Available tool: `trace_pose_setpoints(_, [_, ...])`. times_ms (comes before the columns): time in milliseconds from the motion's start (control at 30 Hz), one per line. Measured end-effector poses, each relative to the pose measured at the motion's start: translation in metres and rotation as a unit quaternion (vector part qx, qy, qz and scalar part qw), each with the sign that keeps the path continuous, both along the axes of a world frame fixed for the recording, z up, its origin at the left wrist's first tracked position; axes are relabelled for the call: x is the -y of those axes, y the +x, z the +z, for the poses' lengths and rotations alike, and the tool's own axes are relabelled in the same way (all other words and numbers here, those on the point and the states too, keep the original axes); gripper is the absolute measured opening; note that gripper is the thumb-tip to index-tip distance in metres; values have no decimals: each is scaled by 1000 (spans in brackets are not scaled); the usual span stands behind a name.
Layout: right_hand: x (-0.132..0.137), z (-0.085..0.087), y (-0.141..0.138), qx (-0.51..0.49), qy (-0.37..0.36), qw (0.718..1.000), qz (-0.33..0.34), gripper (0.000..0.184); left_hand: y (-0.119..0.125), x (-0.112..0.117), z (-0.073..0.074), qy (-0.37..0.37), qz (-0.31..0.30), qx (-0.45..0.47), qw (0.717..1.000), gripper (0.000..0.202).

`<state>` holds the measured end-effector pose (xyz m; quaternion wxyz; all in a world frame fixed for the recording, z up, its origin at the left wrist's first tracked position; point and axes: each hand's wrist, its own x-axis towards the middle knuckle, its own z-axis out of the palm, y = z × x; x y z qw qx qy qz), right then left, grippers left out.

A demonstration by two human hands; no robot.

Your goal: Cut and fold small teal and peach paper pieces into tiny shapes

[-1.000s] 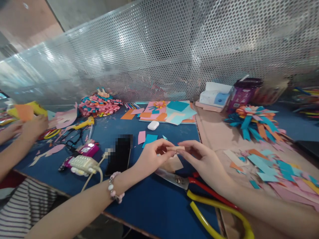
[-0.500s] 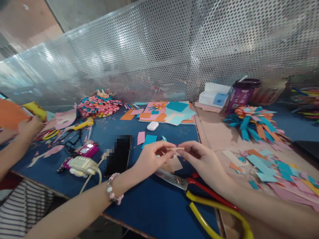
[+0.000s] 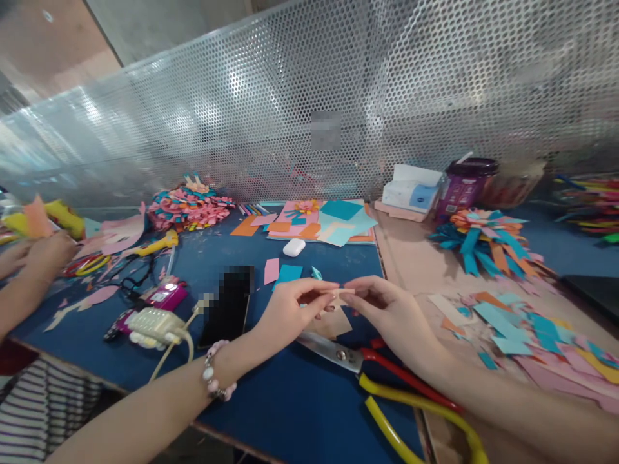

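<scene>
My left hand and my right hand meet fingertip to fingertip over the blue table. Both pinch a small pale piece of paper, mostly hidden by the fingers. Beneath them lies a beige paper piece, partly covered by my left fingers. Large scissors with red and yellow handles rest open on the table, partly under my right wrist. Just beyond my hands are a blue paper piece, a pink paper piece and a small folded teal piece.
A phone, white earphone case and pink glue gun lie nearby. Paper sheets sit against the perforated metal screen. Right: a paper-strip flower, scraps, cup. Far left, a co-worker's hands hold orange paper.
My hands keep their pinch on the paper with only slight finger movement. The view has shifted slightly. At far left, the co-worker's orange paper has turned and shows narrower.
</scene>
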<state>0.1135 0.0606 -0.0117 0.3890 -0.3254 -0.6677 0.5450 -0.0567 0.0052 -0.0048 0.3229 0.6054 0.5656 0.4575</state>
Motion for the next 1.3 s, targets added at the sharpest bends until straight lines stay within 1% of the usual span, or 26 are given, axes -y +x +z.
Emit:
trace_pose_setpoints(233, [0, 0, 1, 10, 1, 1000, -7, 21, 0, 0, 3, -4, 7, -5, 1000, 26])
trace_pose_setpoints(467, [0, 1, -1, 15, 2, 1000, -17, 22, -2, -1, 3, -15, 2, -4, 1000, 26])
trace_pose_setpoints(633, [-1, 0, -2, 23, 5, 1000, -16, 26, -5, -2, 1, -23, -22, -2, 999, 27])
trace_pose_setpoints(767, [-1, 0, -2, 25, 16, 1000, -11, 26, -5, -3, 1, -23, -39, 19, 999, 30])
trace_pose_setpoints(833, [-1, 1, -1, 32, 17, 999, -10, 26, -6, -4, 1, -22, -40, 19, 999, 27])
trace_pose_setpoints(933, [-1, 1, -1, 34, 15, 999, -18, 24, -6, -4, 1, -12, -38, 6, 999, 23])
trace_pose_setpoints(1067, [-2, -3, 0, 29, 25, 999, -15, 21, -7, -4, 1, -10, -41, -8, 999, 23])
trace_pose_setpoints(1200, [-4, -8, 0, 31, 32, 999, -3, 18, -6, -4, 5, 15, -20, -83, 996, 21])
trace_pose_setpoints(1300, [-4, -9, 1, 34, 40, 999, 7, 18, -5, -3, 7, 30, -21, -122, 992, 19])
